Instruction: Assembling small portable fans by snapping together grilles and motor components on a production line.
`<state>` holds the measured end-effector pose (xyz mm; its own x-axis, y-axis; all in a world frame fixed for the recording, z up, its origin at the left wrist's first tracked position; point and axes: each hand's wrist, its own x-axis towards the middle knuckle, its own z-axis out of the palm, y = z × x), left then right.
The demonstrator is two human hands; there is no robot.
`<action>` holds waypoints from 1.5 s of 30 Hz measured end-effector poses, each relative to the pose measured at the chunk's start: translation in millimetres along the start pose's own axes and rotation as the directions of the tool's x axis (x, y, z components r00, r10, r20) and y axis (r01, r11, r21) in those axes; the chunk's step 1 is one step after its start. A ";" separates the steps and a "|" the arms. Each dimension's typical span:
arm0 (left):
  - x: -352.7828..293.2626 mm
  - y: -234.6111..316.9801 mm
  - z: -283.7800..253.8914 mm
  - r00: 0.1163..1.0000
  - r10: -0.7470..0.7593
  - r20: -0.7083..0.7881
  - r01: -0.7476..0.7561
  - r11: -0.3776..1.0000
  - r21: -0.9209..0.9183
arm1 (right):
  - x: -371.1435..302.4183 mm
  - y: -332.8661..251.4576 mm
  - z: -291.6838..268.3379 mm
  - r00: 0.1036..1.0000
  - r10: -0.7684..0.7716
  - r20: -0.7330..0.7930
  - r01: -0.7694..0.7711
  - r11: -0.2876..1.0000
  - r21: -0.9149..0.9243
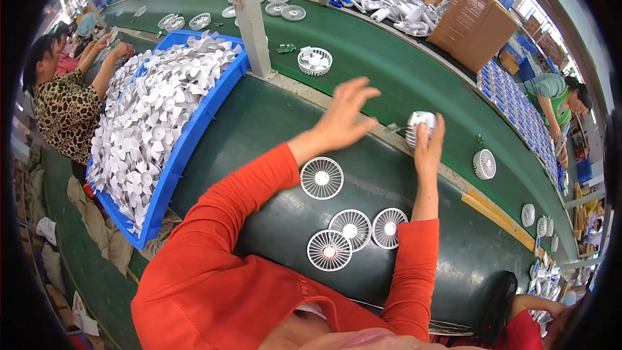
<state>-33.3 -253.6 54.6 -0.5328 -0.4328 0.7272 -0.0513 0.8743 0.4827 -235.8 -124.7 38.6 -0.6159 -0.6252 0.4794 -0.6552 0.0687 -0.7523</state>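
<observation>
My right hand (428, 149) grips a small white fan housing (418, 126) at the edge of the green conveyor belt. Its thumb and fingers press on the housing's sides. Beside it hangs or lies a small greenish part (392, 128), too small to make out. To the left, my left hand (342, 115) is over the belt edge with its fingers spread and nothing in them. On the dark work surface below my hands lie several round white fan grilles: one (322, 178) by my left forearm, another (390, 228) by my right, and an overlapping pair (329, 251) nearer me.
A blue crate (170, 185) heaped with white fan blades (165, 107) stands at left. The belt (369, 52) carries fan housings, one (315, 61) beyond my left hand. A metal post (248, 19) rises beside the crate. Across stands a cardboard box (473, 23); co-workers sit around.
</observation>
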 end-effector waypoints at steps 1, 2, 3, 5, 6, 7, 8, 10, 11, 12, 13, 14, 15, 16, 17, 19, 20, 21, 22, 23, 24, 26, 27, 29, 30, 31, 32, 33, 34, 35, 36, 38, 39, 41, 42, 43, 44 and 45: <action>1.7 -25.9 -5.5 0.997 -0.026 -0.068 0.031 0.997 0.071 | 0.3 12.9 -5.7 0.994 -0.095 -0.049 0.081 0.968 -0.236; 4.9 -49.9 -12.6 0.991 -0.087 -0.098 0.103 0.979 0.177 | -0.1 20.5 -10.5 0.993 -0.086 -0.083 0.050 0.927 -0.372; 6.3 -76.8 -20.2 0.979 -0.127 -0.158 0.164 0.953 0.254 | -4.6 11.5 -10.3 0.989 -0.132 -0.066 0.082 0.862 -0.500; 14.0 -107.2 -31.2 0.914 -0.327 -0.241 0.391 0.871 0.299 | -11.6 -23.5 -9.4 0.956 -0.291 -0.028 0.197 0.713 -0.673; 18.7 -117.9 -33.4 0.882 -0.383 -0.275 0.462 0.821 0.336 | -14.5 -38.7 -6.8 0.954 -0.294 0.054 0.271 0.773 -0.574; 20.6 -126.6 -35.6 0.849 -0.454 -0.271 0.525 0.785 0.329 | -19.2 -51.3 -1.3 0.943 -0.304 0.136 0.332 0.822 -0.463; 21.9 -135.3 -38.1 0.810 -0.522 -0.266 0.585 0.744 0.322 | -28.7 -63.2 8.0 0.896 -0.343 0.281 0.419 0.862 -0.286; 8.0 -172.2 -41.6 0.814 -0.522 -0.257 0.581 0.744 0.331 | -55.2 -106.7 28.0 0.740 -0.348 0.576 0.405 0.914 0.031; 11.0 -172.5 -34.0 0.779 -0.603 -0.172 0.627 0.743 0.235 | -64.1 -114.1 30.2 0.631 -0.405 0.661 0.425 0.894 0.143; 12.1 -167.9 -29.4 0.842 -0.520 -0.143 0.540 0.807 0.239 | -74.5 -117.5 32.9 0.559 -0.439 0.703 0.487 0.860 0.150; 11.8 -165.8 -28.5 0.829 -0.548 -0.112 0.559 0.797 0.229 | -84.4 -120.6 35.5 0.502 -0.429 0.751 0.488 0.857 0.164; 11.6 -163.6 -27.2 0.814 -0.576 -0.081 0.578 0.786 0.219 | -92.8 -117.6 39.0 0.449 -0.423 0.787 0.504 0.847 0.168; 10.6 -159.6 -24.1 0.853 -0.504 -0.136 0.522 0.829 0.202 | -95.2 -118.1 40.4 0.446 -0.428 0.787 0.508 0.844 0.171; 10.3 -156.7 -23.0 0.849 -0.517 -0.109 0.528 0.821 0.217 | -96.8 -119.0 41.3 0.444 -0.405 0.799 0.537 0.834 0.125; 9.0 -153.5 -22.0 0.844 -0.530 -0.083 0.534 0.813 0.232 | -97.8 -119.4 42.2 0.443 -0.382 0.811 0.566 0.821 0.078; 8.1 -140.6 -16.6 0.861 -0.493 -0.123 0.508 0.848 0.155 | -95.0 -114.4 43.7 0.466 -0.390 0.795 0.577 0.814 0.061; 6.0 -134.0 -14.4 0.858 -0.498 -0.124 0.510 0.855 0.096 | -93.8 -109.3 44.8 0.493 -0.391 0.777 0.552 0.831 0.069; 1.7 -128.5 -13.9 0.881 -0.455 -0.130 0.466 0.882 0.068 | -91.8 -106.0 46.5 0.519 -0.397 0.757 0.528 0.846 0.082; -2.0 -119.2 -8.7 0.853 -0.510 -0.108 0.501 0.860 -0.102 | -86.7 -101.8 45.3 0.563 -0.428 0.707 0.466 0.871 0.157; -5.1 -109.5 -2.5 0.825 -0.560 -0.075 0.524 0.809 -0.267 | -80.3 -98.1 43.7 0.630 -0.422 0.652 0.390 0.898 0.204; -8.3 -103.3 2.8 0.799 -0.601 -0.027 0.528 0.722 -0.446 | -74.2 -96.7 43.0 0.689 -0.412 0.596 0.316 0.911 0.265; -12.8 -84.3 9.1 0.704 -0.677 0.214 0.496 0.254 -0.831 | -62.6 -97.0 39.6 0.843 -0.250 0.476 0.094 0.940 0.328; -8.5 -53.5 10.3 0.664 -0.687 0.295 0.461 0.067 -0.885 | -54.8 -88.9 29.5 0.871 -0.086 0.483 -0.055 0.962 0.269; -10.9 -33.2 13.3 0.676 -0.618 0.401 0.375 -0.180 -0.910 | -46.7 -89.1 27.8 0.943 0.011 0.331 -0.206 0.802 0.561; -12.6 -27.4 16.8 0.698 -0.578 0.424 0.362 -0.226 -0.904 | -42.1 -85.2 25.5 0.950 0.060 0.306 -0.244 0.753 0.611; -14.7 -18.6 20.9 0.684 -0.573 0.451 0.363 -0.268 -0.892 | -38.4 -82.8 23.5 0.957 0.076 0.280 -0.239 0.751 0.615; -17.3 -16.1 22.1 0.765 -0.400 0.504 0.400 -0.317 -0.860 | -35.7 -81.3 20.0 0.955 0.100 0.281 -0.251 0.777 0.577; -17.0 -7.3 23.2 0.765 -0.358 0.535 0.421 -0.350 -0.837 | -35.1 -84.0 17.3 0.952 0.105 0.286 -0.245 0.822 0.514; -17.3 1.9 22.0 0.744 -0.371 0.556 0.450 -0.336 -0.827 | -35.0 -85.2 15.3 0.950 0.112 0.290 -0.238 0.862 0.448; -16.4 6.0 20.3 0.732 -0.341 0.590 0.446 -0.414 -0.793 | -34.7 -70.6 22.7 0.988 -0.060 0.142 0.005 0.933 0.359; -16.4 8.9 16.8 0.720 -0.313 0.619 0.437 -0.489 -0.755 | -37.9 -81.0 21.4 0.989 -0.099 0.105 0.068 0.962 0.266; -16.1 13.8 11.8 0.664 -0.353 0.659 0.475 -0.482 -0.736 | -39.5 -90.7 22.8 0.931 -0.364 0.039 0.365 0.931 -0.027; -15.8 17.5 13.2 0.657 -0.336 0.675 0.502 -0.473 -0.724 | -40.4 -90.8 21.7 0.897 -0.436 0.071 0.440 0.897 -0.052; -15.2 26.4 18.3 0.675 -0.327 0.662 0.493 -0.467 -0.734 | -44.1 -83.9 21.7 0.844 -0.499 0.195 0.518 0.854 -0.054; -14.6 29.9 16.2 0.667 -0.320 0.673 0.501 -0.476 -0.723 | -45.4 -87.6 22.3 0.844 -0.498 0.198 0.516 0.855 -0.049; -13.9 32.3 14.1 0.661 -0.336 0.670 0.513 -0.449 -0.732 | -46.8 -94.9 22.0 0.836 -0.503 0.219 0.522 0.852 -0.035; -14.6 33.2 11.8 0.658 -0.343 0.670 0.511 -0.450 -0.732 | -47.6 -98.8 23.0 0.827 -0.509 0.240 0.529 0.849 -0.021; -13.3 36.0 8.9 0.659 -0.373 0.653 0.503 -0.426 -0.752 | -45.7 -96.6 23.1 0.808 -0.517 0.282 0.547 0.836 -0.034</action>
<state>-35.6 -214.5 58.0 -0.8835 -0.4681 -0.0194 0.3887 -0.7556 0.5273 -134.3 -120.7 78.8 -0.0355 -0.7601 0.6488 -0.9000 -0.2579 -0.3513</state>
